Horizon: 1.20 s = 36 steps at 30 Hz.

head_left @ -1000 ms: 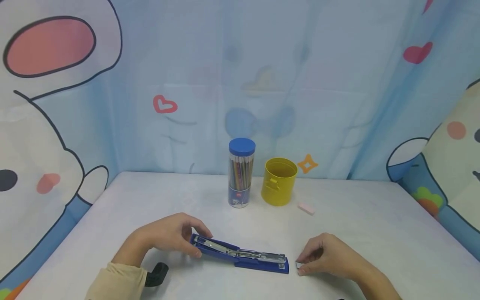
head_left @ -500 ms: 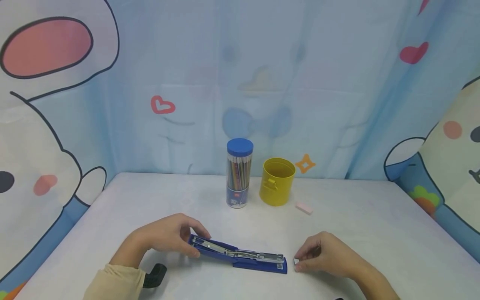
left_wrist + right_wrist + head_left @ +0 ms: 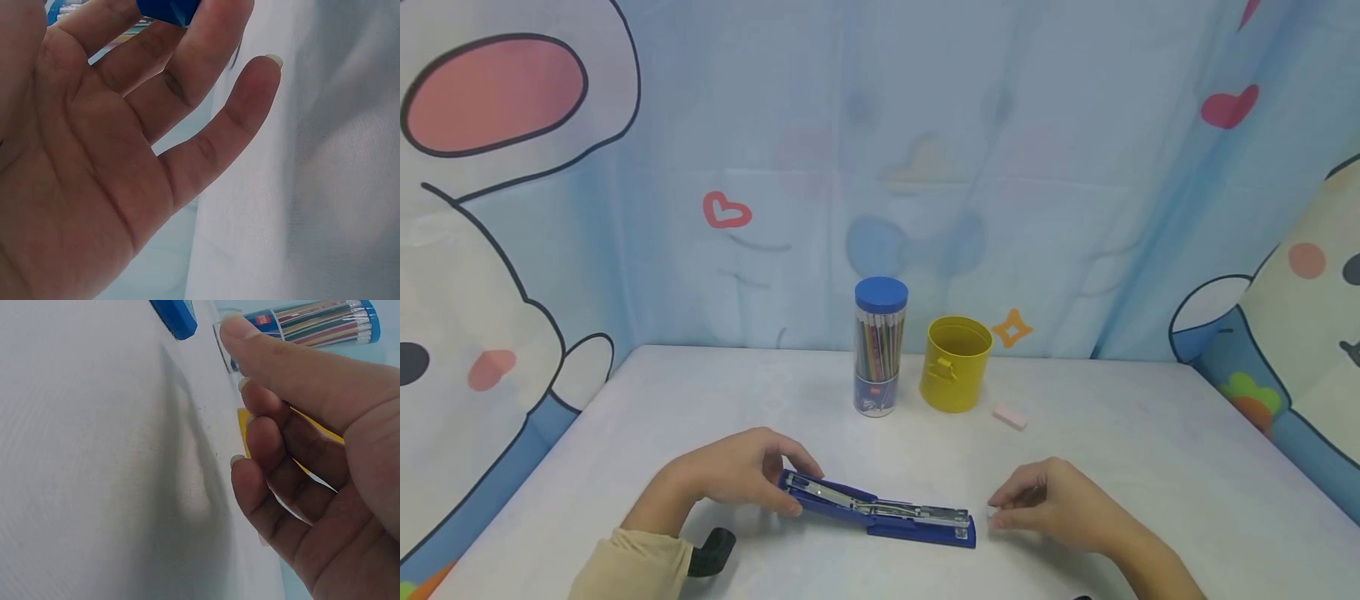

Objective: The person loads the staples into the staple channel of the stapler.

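A blue stapler [image 3: 880, 512] lies opened out flat on the white table [image 3: 1150, 450], its metal staple channel facing up. My left hand [image 3: 790, 485] grips its left end, fingers curled over the top and thumb at the near side; the blue end [image 3: 167, 9] shows against my fingers [image 3: 206, 56] in the left wrist view. My right hand [image 3: 997, 512] hovers just right of the stapler's right end. Its thumb [image 3: 250, 344] and forefinger pinch a thin silver strip of staples [image 3: 219, 349], close to the stapler's blue corner [image 3: 176, 316].
At the back of the table stand a clear pencil tube with a blue lid [image 3: 881, 346] and a yellow cup [image 3: 956, 363], with a pink eraser [image 3: 1010, 417] to their right. A black wrist strap [image 3: 711, 552] lies by my left sleeve. A cartoon curtain surrounds the table.
My right hand has lifted slightly off the table with the staples, staying beside the stapler's right end. The left hand and stapler have barely moved.
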Tool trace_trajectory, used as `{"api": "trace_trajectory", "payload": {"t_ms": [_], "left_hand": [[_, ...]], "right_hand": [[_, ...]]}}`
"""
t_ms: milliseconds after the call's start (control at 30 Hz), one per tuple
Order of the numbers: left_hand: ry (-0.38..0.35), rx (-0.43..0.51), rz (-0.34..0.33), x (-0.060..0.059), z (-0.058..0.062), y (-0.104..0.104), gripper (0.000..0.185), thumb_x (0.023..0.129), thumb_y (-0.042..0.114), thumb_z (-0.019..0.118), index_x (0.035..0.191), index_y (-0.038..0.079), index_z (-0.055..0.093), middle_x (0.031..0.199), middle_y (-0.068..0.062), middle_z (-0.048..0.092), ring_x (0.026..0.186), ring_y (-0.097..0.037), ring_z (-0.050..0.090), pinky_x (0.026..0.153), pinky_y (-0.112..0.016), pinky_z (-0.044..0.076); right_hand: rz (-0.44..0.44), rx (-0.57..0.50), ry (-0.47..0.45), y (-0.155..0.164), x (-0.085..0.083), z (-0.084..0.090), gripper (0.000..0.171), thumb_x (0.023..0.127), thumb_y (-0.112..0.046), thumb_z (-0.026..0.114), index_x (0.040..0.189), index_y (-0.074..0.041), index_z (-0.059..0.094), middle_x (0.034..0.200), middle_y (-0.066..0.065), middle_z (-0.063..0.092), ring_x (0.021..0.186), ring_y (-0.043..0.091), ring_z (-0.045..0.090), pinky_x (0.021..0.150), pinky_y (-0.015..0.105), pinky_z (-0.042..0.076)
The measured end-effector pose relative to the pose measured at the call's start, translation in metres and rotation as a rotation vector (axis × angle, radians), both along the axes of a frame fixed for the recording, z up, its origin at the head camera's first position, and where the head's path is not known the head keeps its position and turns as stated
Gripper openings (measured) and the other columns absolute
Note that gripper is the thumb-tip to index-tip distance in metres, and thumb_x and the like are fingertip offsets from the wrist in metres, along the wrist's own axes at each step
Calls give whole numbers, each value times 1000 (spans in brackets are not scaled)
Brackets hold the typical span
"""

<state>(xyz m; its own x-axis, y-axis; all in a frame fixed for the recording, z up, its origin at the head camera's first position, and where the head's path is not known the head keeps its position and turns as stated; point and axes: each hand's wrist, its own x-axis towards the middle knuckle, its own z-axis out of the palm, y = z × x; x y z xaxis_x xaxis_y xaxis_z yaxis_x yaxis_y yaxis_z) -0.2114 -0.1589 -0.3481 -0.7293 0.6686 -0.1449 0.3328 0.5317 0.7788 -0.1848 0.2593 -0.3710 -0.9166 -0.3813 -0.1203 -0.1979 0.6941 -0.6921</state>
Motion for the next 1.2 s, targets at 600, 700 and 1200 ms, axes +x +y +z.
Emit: {"api": "trace_trajectory", "payload": {"t_ms": [600, 700, 1200], "left_hand": [[19, -13, 1, 0, 1, 1, 34, 81, 19, 85, 112, 27, 75, 89, 8, 70, 61, -14, 57, 58, -31, 48], [16, -12, 2, 0, 0, 1, 34, 80, 19, 85, 112, 28, 75, 90, 8, 70, 61, -14, 57, 59, -31, 48], [23, -22, 5, 0, 0, 1, 34, 80, 20, 85, 112, 28, 75, 89, 9, 70, 62, -13, 57, 59, -31, 47]], "right_hand": [[75, -33, 83, -22, 5, 10, 14, 82, -36, 84, 90, -25, 79, 87, -14, 71, 82, 12, 63, 77, 27, 53], [82, -34, 79, -25, 5, 10, 15, 81, -36, 85, 90, -25, 80, 86, -14, 71, 82, 12, 63, 76, 27, 52], [83, -10, 96, -33, 9, 10, 14, 79, -35, 86, 87, -25, 80, 83, -14, 70, 80, 11, 62, 73, 27, 51]]}}
